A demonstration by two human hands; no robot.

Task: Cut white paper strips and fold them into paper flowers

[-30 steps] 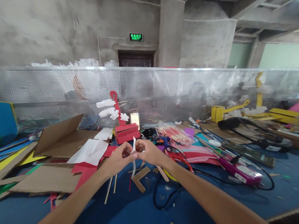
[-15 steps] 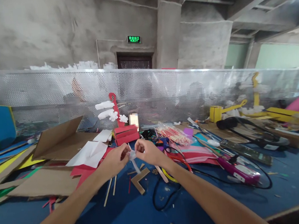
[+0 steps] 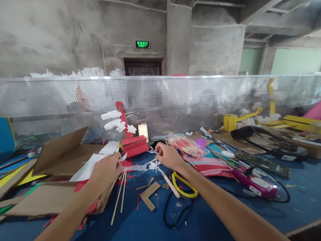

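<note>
1. Cardboard (image 3: 57,157), folded, at the left of the frame; a white sheet (image 3: 82,169) beside it, partly hidden by the hand.
2. Left hand (image 3: 106,170), left of centre: fingers curled in, apparently pinching a white strip (image 3: 135,168), one end poking out past the fingertips.
3. White strip, centre of the frame, lying across the gap between the hands. Thin and limp; a hard sideways pull could well tear it.
4. Red box (image 3: 136,146), centre, just behind the strip; a careless forward reach might knock it.
5. Fringed white piece (image 3: 154,166), right of the strip, its narrow tails easily crumpled should the palm press down.
6. Right hand (image 3: 169,156), just right of centre: fingertips narrow, a white sliver at them; whether gripped, I cannot tell.
7. Yellow loop (image 3: 185,190) and black cord (image 3: 170,225), lower centre, near the right forearm; a dropped sleeve or wrist could snag the cord.
</note>
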